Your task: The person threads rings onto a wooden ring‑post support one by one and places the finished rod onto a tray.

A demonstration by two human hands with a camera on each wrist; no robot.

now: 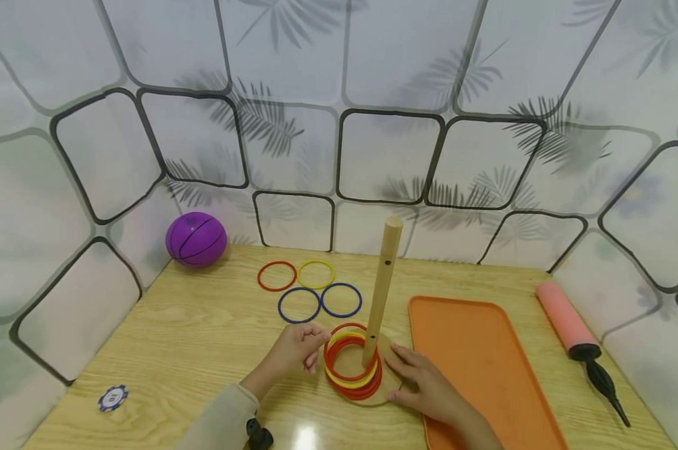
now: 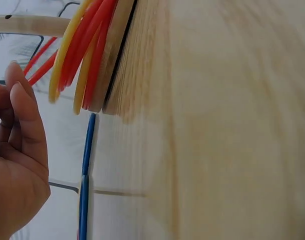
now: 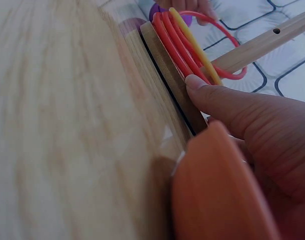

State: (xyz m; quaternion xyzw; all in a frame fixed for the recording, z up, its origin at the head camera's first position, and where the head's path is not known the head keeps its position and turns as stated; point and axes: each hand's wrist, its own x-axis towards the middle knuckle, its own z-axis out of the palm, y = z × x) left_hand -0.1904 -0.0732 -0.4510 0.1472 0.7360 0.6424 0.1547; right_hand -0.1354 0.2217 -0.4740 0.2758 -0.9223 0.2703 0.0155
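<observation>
A wooden post [image 1: 381, 281] rises from a round wooden base [image 1: 393, 377], ringed by a stack of red and yellow rings. My left hand [image 1: 298, 347] is at the stack's left side, its thumb and fingertips pinching the edge of the topmost red ring [image 1: 348, 324], which tilts above the others. Just below that one lies a yellow ring [image 3: 195, 45]. My right hand [image 1: 431, 384] holds the base at its right edge, thumb toward the front and fingers toward the back. In the right wrist view, the thumb [image 3: 212, 95] presses the base beside the rings.
Behind the post stand loose rings: one red [image 1: 277, 276], one yellow [image 1: 316, 275], two blue [image 1: 299, 305]. An orange tray [image 1: 463, 350] lies under the right forearm. A pink pump [image 1: 564, 319], purple ball [image 1: 196, 239], poker chip [image 1: 112, 398] and black object [image 1: 259, 435] sit around the table.
</observation>
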